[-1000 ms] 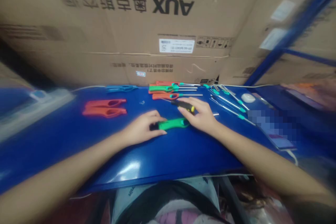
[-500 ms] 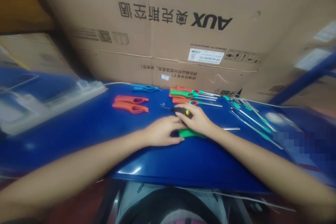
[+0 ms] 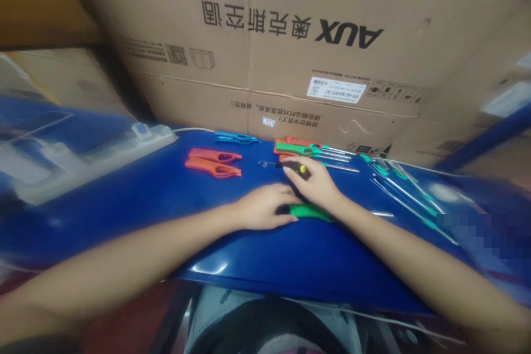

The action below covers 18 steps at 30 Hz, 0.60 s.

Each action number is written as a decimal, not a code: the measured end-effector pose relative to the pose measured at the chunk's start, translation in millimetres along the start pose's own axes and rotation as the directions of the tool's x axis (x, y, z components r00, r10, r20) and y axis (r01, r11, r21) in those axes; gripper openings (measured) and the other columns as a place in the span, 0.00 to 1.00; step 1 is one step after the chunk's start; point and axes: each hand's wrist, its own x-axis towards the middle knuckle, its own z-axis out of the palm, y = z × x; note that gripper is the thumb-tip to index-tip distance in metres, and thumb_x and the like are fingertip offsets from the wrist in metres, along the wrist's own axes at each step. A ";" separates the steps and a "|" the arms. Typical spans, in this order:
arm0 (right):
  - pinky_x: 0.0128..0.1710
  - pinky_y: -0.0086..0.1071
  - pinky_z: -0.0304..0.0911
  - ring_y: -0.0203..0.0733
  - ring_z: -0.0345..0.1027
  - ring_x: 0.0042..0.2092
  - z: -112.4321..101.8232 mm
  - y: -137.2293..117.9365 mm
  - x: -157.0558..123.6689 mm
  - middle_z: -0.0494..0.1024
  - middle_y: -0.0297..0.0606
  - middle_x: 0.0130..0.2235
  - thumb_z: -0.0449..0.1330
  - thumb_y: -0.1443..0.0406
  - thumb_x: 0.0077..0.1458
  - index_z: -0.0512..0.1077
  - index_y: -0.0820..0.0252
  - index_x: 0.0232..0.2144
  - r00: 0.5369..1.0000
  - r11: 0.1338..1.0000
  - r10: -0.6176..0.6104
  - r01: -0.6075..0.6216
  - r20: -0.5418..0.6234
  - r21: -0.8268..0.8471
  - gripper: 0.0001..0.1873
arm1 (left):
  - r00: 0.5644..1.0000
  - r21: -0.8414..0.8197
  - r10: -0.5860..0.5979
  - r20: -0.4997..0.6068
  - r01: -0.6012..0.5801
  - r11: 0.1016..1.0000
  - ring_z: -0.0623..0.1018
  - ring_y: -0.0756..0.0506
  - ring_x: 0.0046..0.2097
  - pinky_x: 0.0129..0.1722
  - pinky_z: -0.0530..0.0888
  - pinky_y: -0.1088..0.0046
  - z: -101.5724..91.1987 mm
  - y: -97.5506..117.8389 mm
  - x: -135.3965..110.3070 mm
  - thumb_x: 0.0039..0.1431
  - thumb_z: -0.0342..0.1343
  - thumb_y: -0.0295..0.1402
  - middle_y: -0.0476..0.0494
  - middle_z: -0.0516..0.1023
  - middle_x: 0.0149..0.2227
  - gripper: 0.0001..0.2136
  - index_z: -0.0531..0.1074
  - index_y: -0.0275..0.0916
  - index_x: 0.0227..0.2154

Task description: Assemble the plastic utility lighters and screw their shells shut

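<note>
My right hand (image 3: pixel 317 180) is closed round a black screwdriver (image 3: pixel 293 168) with a yellow button. Its thin shaft points left, the tip close to a few tiny metal bits, perhaps screws, on the blue table. Just below, my left hand (image 3: pixel 265 207) grips a green gas lighter (image 3: pixel 309 211) lying on the table, thumb on the near side and fingers on the far side. My right wrist and forearm cover part of that lighter. A thin metal rod (image 3: pixel 382 214) shows beyond the right forearm and seems to belong to it.
Red-orange handle shells (image 3: pixel 213 168) lie left of my hands, blue shells (image 3: pixel 236 138) behind them. Finished-looking lighters (image 3: pixel 294 148) with metal tubes lie at the back, loose tubes (image 3: pixel 409 193) at right. A power strip (image 3: pixel 99 163) is at left; a large carton (image 3: pixel 269 55) stands behind.
The view has turned slightly left, so everything sits a little further right. My right hand with the screwdriver has shifted slightly away from me; my left hand keeps its hold on the lighter.
</note>
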 end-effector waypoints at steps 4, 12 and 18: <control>0.34 0.34 0.71 0.39 0.75 0.33 -14.1 -11.3 -0.2 0.82 0.37 0.34 0.63 0.58 0.58 0.79 0.57 0.41 0.980 0.966 0.170 -0.144 -0.106 0.217 0.11 | 1.000 -0.026 -0.021 0.009 0.021 0.999 0.78 0.40 0.49 0.51 0.74 0.64 0.3 -0.2 0.9 0.61 0.63 0.38 0.37 0.79 0.47 0.18 0.77 0.37 0.53; 0.16 0.25 0.53 0.29 0.57 0.19 -59.4 -21.4 -18.3 0.66 0.27 0.21 0.69 0.54 0.48 0.70 0.59 0.27 0.837 0.595 0.533 -0.265 -0.126 0.759 0.16 | 0.996 -0.135 -0.089 -0.021 0.086 0.987 0.77 0.45 0.41 0.42 0.74 0.69 8.7 0.1 3.5 0.59 0.66 0.40 0.42 0.79 0.44 0.20 0.77 0.39 0.52; 0.17 0.25 0.58 0.29 0.59 0.19 -60.1 -9.7 -26.2 0.71 0.29 0.23 0.66 0.50 0.52 0.67 0.57 0.25 0.796 0.418 0.606 -0.338 0.019 0.843 0.20 | 0.988 -0.160 -0.150 -0.046 0.141 0.977 0.78 0.45 0.42 0.45 0.74 0.68 14.5 11.4 5.2 0.58 0.66 0.40 0.42 0.79 0.44 0.19 0.78 0.40 0.51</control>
